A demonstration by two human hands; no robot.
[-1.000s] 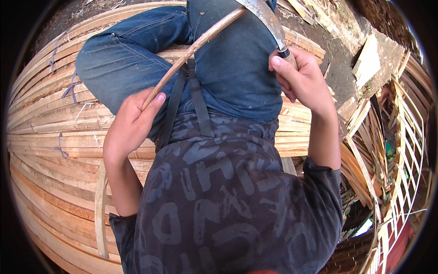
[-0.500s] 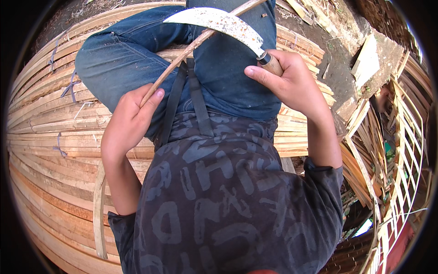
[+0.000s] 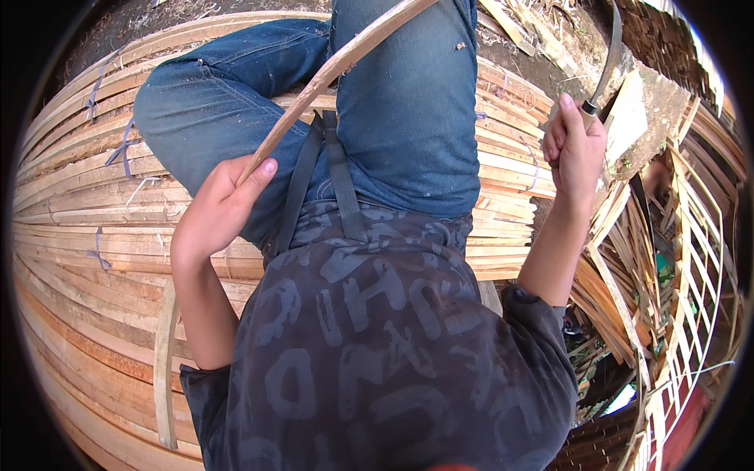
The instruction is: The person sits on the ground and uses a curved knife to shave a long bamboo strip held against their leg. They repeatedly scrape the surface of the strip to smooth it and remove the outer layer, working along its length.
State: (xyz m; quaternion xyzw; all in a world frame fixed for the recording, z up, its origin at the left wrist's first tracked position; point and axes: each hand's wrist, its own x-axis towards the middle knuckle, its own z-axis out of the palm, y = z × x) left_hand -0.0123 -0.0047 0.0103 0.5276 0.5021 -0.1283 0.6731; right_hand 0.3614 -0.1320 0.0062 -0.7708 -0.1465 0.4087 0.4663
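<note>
My left hand (image 3: 224, 200) is closed round the lower end of a long thin wooden stick (image 3: 330, 72). From there the stick slants up and right across my jeans, and its far end leaves the top of the picture. Out to the right, my right hand (image 3: 576, 145) grips the short wooden handle of a sickle (image 3: 609, 63). Its curved blade points up and away, seen nearly edge-on, well apart from the stick. A dark strap (image 3: 339, 173) hangs over my lap between the hands.
I sit on bundled wooden strips (image 3: 102, 196), tied with purple cords (image 3: 119, 151). A pale flat wood piece (image 3: 628, 118) lies beyond my right hand. At the right stands a lattice of thin slats (image 3: 695, 290), with loose strips (image 3: 605, 302) heaped beside it.
My right hand has swung the sickle off the stick, out to the right, and its blade now points upward. The left hand keeps its hold; the stick has turned slightly.
</note>
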